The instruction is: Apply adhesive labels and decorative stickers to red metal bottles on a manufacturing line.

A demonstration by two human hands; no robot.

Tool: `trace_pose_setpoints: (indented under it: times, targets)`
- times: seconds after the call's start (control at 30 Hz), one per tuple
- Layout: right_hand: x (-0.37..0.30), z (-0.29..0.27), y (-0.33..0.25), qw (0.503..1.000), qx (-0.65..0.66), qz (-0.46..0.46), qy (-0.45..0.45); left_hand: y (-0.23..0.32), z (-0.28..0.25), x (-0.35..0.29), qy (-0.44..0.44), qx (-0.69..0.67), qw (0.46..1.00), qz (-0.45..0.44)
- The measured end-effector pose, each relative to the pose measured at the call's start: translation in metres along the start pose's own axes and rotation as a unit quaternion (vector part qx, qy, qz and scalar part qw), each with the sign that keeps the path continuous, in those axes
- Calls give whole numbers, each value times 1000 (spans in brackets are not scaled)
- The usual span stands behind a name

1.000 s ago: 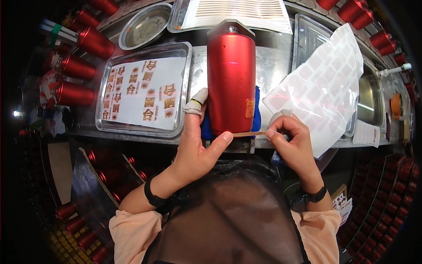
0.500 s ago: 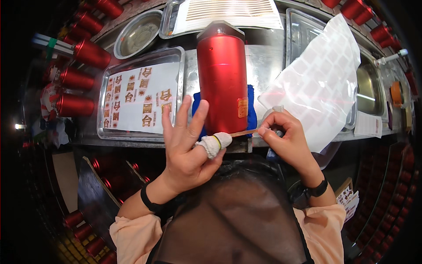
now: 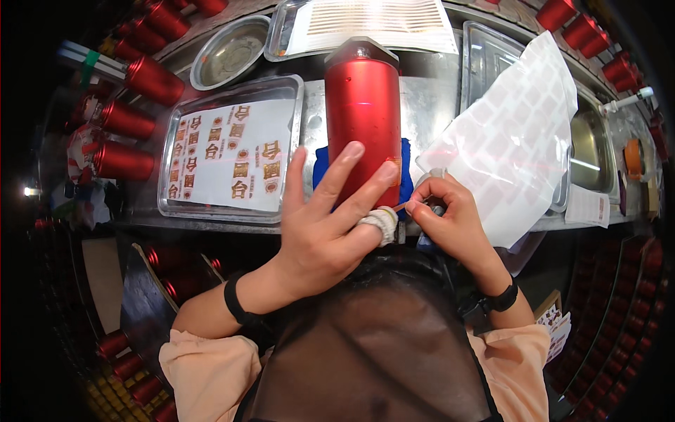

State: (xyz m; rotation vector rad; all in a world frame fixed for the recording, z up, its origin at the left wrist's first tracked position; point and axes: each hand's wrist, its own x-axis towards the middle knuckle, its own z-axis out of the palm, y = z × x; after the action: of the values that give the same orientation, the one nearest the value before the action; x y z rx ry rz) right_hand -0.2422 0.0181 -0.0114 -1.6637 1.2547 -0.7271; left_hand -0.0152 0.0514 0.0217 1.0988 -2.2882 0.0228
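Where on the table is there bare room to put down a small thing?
Bare metal table shows between the red bottle and the patterned sheet; a narrower gap runs between the bottle and the left tray. It is crowded at the near edge, where the left hand and right hand are close together.

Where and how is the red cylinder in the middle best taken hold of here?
Probably around its far half: on the red cylinder, a hand coming from the right looks best. The body is round and uncovered there, with steel benchtop showing alongside. The shallow tray sits closer on its left, and the left hand overlaps its near part.
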Motion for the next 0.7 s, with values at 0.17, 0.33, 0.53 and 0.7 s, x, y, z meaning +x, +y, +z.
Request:
trace_pose_setpoints:
  times: [0.17,0.33,0.53,0.7]
  targets:
    - [-3,1,-6,1000,-4,12,9,-1,19,9,0,-14,1000,22]
    - [-5,-6,-10,1000,3,2,-2,-9,27,-17,105,-111,985,-73]
    - [-6,-14,-21,997,36,23,-61,-21,30,-52,110,-147,974,-130]
    - [-9,-16,-26,999,32,16,-30,-21,36,-63,116,-172,965,-162]
